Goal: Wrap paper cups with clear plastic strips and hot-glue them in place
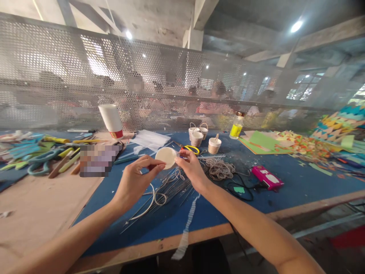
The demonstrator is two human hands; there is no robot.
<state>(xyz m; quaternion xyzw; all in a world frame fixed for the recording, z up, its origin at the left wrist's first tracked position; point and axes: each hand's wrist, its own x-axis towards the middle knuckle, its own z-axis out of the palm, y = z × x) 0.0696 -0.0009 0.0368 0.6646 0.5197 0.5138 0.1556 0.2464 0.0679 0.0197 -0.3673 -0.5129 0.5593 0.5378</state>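
A flat, round, cream-coloured disc (165, 156) is held up above the table, between both hands. My left hand (142, 177) pinches its lower edge between thumb and fingers. On the opposite side, my right hand (190, 167) closes thumb and fingertips on the disc's right edge. Beneath them lies a loose bundle of thin wires (171, 186) with a curled white cord. A tangled heap of grey-beige cord (219, 169) is just right of my right hand. Behind it are yellow-handled scissors (191, 149) and a small pale bucket (214, 145).
Several little buckets (196, 137) stand farther back, near a yellow-labelled bottle (236, 128). A paper cup (111, 120) tilts at the left by white sheets (149, 139). A pink box (267, 178) with a black cable and coloured paper (262, 140) lie right. A perforated metal screen (159, 91) closes the back.
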